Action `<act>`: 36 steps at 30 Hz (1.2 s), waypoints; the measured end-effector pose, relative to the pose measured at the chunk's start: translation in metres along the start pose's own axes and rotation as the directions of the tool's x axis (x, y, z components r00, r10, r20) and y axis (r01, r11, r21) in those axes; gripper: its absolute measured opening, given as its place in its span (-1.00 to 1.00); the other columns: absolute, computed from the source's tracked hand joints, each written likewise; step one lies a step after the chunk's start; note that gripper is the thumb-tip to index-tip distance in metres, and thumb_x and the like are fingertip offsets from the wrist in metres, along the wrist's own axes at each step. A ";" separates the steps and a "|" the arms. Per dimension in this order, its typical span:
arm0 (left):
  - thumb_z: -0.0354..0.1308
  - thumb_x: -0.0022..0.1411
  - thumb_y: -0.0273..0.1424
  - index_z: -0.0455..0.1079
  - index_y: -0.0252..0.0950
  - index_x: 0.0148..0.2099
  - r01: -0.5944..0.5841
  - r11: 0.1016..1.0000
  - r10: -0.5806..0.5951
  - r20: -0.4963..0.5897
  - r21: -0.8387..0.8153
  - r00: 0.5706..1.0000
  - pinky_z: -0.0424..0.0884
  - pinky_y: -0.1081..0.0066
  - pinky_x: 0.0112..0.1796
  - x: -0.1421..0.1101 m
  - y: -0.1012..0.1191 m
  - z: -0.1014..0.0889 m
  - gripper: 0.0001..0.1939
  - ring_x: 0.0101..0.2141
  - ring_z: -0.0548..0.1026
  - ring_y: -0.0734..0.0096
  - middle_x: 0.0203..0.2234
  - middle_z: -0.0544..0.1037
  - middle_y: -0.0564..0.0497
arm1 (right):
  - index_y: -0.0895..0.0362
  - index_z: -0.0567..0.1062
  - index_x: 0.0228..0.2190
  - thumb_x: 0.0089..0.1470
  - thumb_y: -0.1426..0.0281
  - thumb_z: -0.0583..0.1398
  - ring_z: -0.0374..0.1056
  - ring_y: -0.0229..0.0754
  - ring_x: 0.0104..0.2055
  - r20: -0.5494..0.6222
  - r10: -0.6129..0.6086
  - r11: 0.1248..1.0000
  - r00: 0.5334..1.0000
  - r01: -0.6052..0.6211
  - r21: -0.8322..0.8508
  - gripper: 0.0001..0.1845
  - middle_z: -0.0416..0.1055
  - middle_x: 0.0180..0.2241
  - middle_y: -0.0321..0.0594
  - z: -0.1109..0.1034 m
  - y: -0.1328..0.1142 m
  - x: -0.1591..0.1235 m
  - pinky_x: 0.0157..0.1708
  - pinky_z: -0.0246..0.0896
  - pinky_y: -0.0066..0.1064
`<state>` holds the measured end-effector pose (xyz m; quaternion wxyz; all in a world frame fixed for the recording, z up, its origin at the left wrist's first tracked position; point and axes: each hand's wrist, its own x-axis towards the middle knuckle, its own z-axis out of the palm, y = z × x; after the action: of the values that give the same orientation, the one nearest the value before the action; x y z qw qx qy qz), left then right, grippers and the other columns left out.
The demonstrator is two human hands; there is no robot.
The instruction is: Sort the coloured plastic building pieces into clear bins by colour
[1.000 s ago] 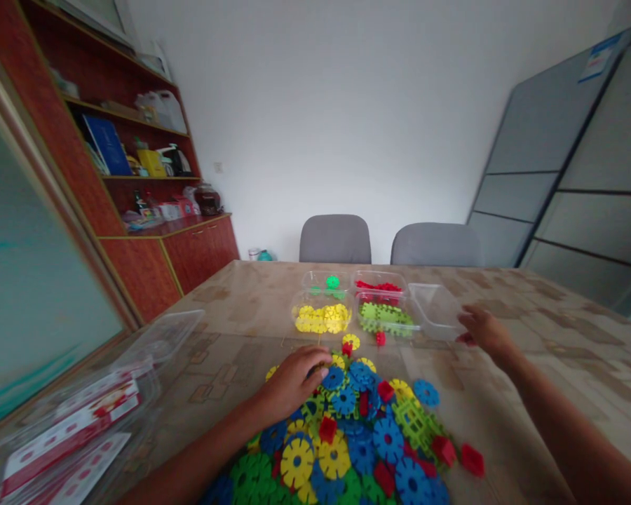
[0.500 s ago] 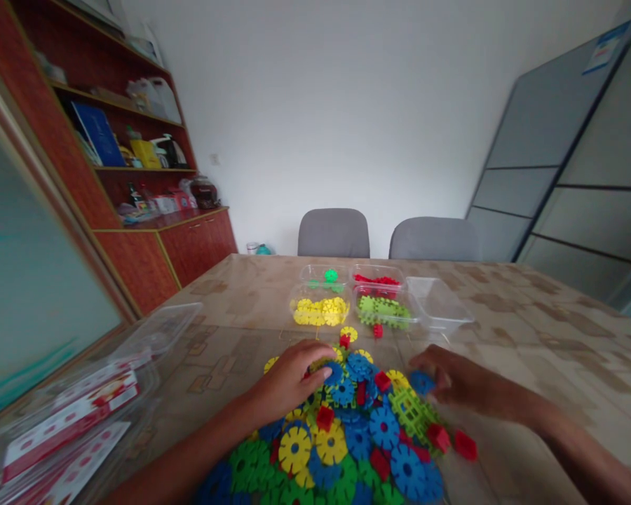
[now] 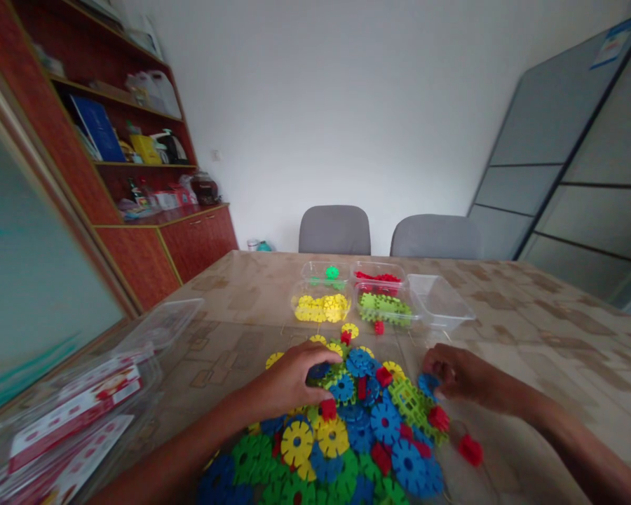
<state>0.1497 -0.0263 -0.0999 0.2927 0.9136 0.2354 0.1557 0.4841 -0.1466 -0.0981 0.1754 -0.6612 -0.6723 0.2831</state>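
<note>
My left hand [image 3: 294,377] is over the left side of a pile of plastic snowflake discs. Its thumb and forefinger are spread apart, and a blue notched disc [image 3: 320,371] sits in the curl of its fingers; the inner fingers are hidden. Close to its thumb lies a red cube [image 3: 327,409]. At the pile's right edge, my right hand [image 3: 455,375] is closed, pinching another blue disc [image 3: 428,386]. Beside that disc are a lime-green lattice piece [image 3: 407,398] and a red cube [image 3: 438,419]. Yellow discs [image 3: 297,443] and green discs [image 3: 252,456] fill the nearer pile.
Beyond the pile stand clear tubs: one with yellow discs [image 3: 320,308], one with lime pieces [image 3: 383,308], one with red pieces [image 3: 377,278], one with green pieces [image 3: 332,272], and a clear tub [image 3: 442,301] at right. Lids and printed cards [image 3: 78,414] lie left.
The blue disc by my left hand has shifted left, deeper into its curled fingers, and the thumb and forefinger have spread wider. My right hand has moved slightly right with its blue disc.
</note>
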 end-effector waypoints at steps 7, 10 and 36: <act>0.16 0.26 -0.26 0.33 -0.19 0.15 -0.052 0.995 0.067 0.171 -0.089 0.983 0.27 0.34 0.04 -0.005 0.012 -0.027 -0.58 0.03 0.41 0.21 0.05 0.45 -0.06 | 0.16 0.40 -0.42 -0.01 0.43 0.20 0.27 -0.25 -0.44 -0.006 -0.065 0.981 0.998 0.065 0.183 -0.94 0.38 -0.49 -0.30 -0.010 -0.007 0.001 -0.46 0.12 -0.46; 0.23 0.20 -0.28 0.33 -0.16 0.15 -0.039 0.990 0.070 0.239 -0.134 0.968 0.25 0.35 0.05 -0.006 0.010 -0.038 -0.53 0.05 0.39 0.21 0.08 0.44 -0.03 | 0.15 0.42 -0.35 0.02 0.40 0.21 0.26 -0.28 -0.45 0.052 -0.135 0.951 0.989 0.115 0.288 -0.90 0.38 -0.48 -0.32 -0.006 -0.031 -0.006 -0.45 0.13 -0.47; 0.25 0.01 -0.45 0.38 -0.22 -0.08 0.069 0.987 -0.103 0.233 0.148 0.967 0.30 0.47 -0.22 -0.016 -0.003 -0.064 -0.63 -0.21 0.44 0.31 -0.23 0.49 0.08 | 0.09 0.45 -0.43 -0.20 0.64 0.20 0.21 -0.33 -0.53 0.113 -0.283 0.957 0.953 0.272 0.102 -0.75 0.35 -0.55 -0.41 0.047 -0.085 -0.019 -0.57 0.01 -0.53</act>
<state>0.1084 -0.0032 -0.0543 0.2611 0.9327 0.2482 0.0147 0.3902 -0.1697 -0.0799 0.1986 -0.5328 -0.7556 0.3251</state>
